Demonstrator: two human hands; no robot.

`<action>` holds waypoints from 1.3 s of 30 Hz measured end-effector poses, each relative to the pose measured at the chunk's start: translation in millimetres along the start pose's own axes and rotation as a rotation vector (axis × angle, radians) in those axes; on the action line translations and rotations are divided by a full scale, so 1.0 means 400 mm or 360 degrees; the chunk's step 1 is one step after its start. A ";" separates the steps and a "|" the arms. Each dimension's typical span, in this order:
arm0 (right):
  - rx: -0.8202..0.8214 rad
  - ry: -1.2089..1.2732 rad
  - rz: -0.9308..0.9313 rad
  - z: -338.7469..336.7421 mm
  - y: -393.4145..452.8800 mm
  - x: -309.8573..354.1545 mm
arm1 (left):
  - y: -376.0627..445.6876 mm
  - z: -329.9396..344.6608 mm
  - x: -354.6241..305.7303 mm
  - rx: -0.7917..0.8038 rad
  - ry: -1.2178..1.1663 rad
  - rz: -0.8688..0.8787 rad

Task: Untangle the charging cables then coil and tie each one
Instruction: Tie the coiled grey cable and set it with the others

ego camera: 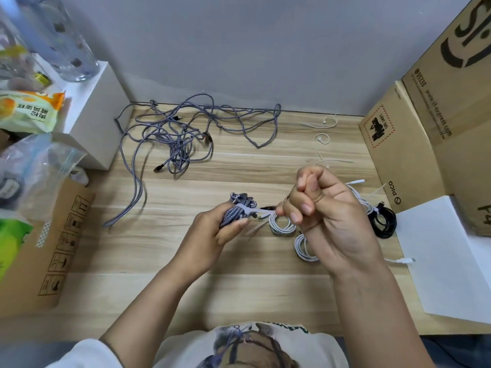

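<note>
My left hand (215, 232) grips a coiled blue-and-white braided cable (237, 212) above the wooden table (239, 282). A white zip tie (256, 209) runs round the coil and out to the right. My right hand (324, 216) pinches the tie's free end with curled fingers. A tangle of grey braided cables (180, 131) lies at the back left. Two coiled white cables (282, 224) (303, 248) lie under my right hand, and a coiled black cable (384, 224) sits to the right.
Loose white zip ties (322, 138) lie at the back right. Cardboard boxes (414, 144) line the right side, with a white sheet (449, 261) in front. A white box (98, 112), plastic bags and another carton (47, 251) crowd the left.
</note>
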State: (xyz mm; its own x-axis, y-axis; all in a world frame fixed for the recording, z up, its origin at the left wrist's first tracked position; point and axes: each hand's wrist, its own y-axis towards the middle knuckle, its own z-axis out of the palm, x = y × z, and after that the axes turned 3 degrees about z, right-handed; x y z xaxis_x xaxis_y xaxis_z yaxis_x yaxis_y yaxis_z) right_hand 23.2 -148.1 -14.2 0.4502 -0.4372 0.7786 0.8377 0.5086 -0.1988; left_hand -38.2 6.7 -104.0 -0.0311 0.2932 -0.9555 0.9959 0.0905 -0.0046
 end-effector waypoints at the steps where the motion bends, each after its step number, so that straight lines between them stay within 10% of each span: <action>1: 0.0046 0.0006 -0.0007 0.001 -0.006 -0.001 | 0.002 0.002 -0.006 -0.0061 -0.0100 -0.0037; 16: 0.0275 -0.0047 -0.0382 0.012 -0.013 -0.034 | -0.038 0.082 -0.134 0.0039 -0.1455 -0.0292; 24: 0.0357 0.0083 -0.0198 -0.003 -0.005 -0.047 | -0.020 0.072 -0.155 0.0491 -0.2151 -0.1038; 39: 0.0006 0.0194 -0.0409 0.048 0.004 0.020 | 0.003 0.117 -0.217 0.0367 -0.2578 -0.0714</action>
State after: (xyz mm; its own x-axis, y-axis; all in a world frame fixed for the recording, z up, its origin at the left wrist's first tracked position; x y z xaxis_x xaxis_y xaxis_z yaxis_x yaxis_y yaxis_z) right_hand 22.2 -136.6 3.3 0.2572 -0.6379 0.7259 0.9281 0.3722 -0.0017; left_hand -30.5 -63.1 -35.0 -0.3267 -0.9305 -0.1655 0.9287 -0.2835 -0.2389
